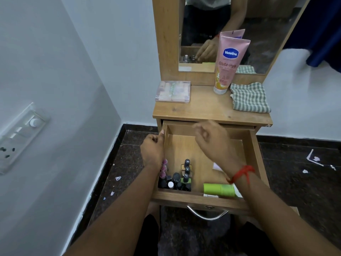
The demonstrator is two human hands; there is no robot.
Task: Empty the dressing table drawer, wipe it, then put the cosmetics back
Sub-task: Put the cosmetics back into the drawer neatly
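The wooden drawer (177,198) of the dressing table is pulled out. At its front left stand several dark nail polish bottles (181,179), with pink-capped items (163,169) beside them. A green tube (218,190) lies at the front right, and a white paper (216,166) shows under my right wrist. My left hand (152,151) grips the drawer's left wall, thumb on the rim. Over the drawer's back half hovers my right hand (212,141), blurred, fingers loosely curled, holding nothing. On the tabletop stand a pink Vaseline tube (228,61), a clear cosmetics case (173,91) and a folded checked cloth (249,97).
A mirror (203,24) rises behind the tabletop (203,108). A white wall with a switch panel (20,133) is on the left. Dark stone floor (299,182) around the table carries small scraps of paper. A metal handle (207,215) hangs under the drawer front.
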